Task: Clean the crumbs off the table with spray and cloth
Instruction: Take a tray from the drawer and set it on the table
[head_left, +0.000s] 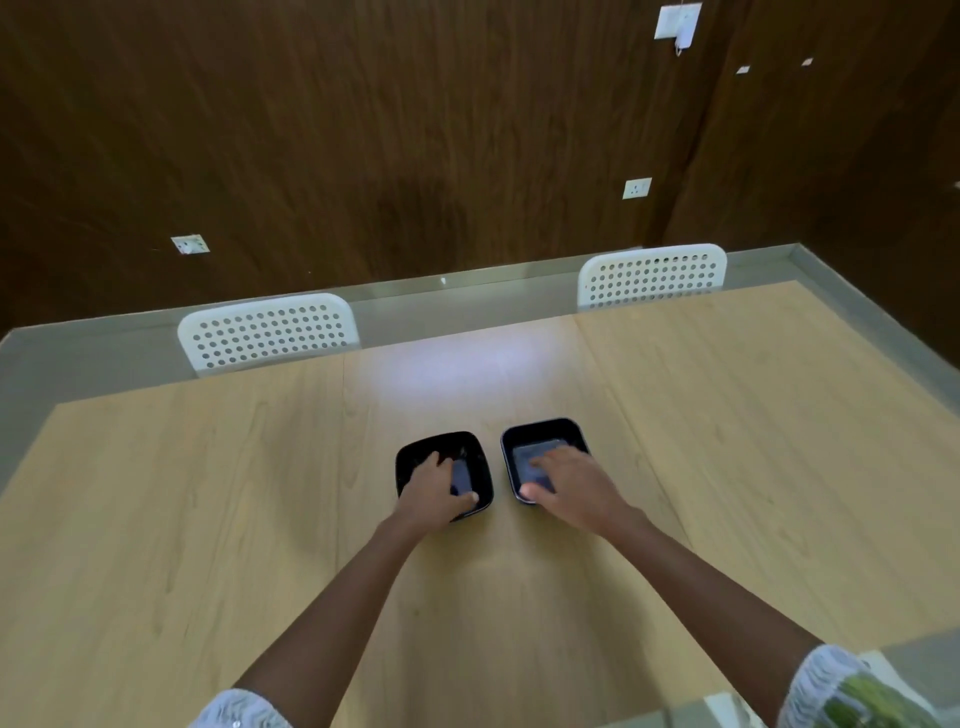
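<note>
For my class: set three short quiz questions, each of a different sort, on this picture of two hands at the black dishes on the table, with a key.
1. True or false: the left hand and the right hand are each at a separate black dish.
2. How many white chairs stand at the far side of the table? A) one B) two C) three
3. Fill in: no spray bottle or ____ is in view.

Key: 1 true: left dish, right dish. 2 B: left chair, right chair. 3 cloth.

soft blur | glare patch on table (156, 519) | wide-angle edge bending
</note>
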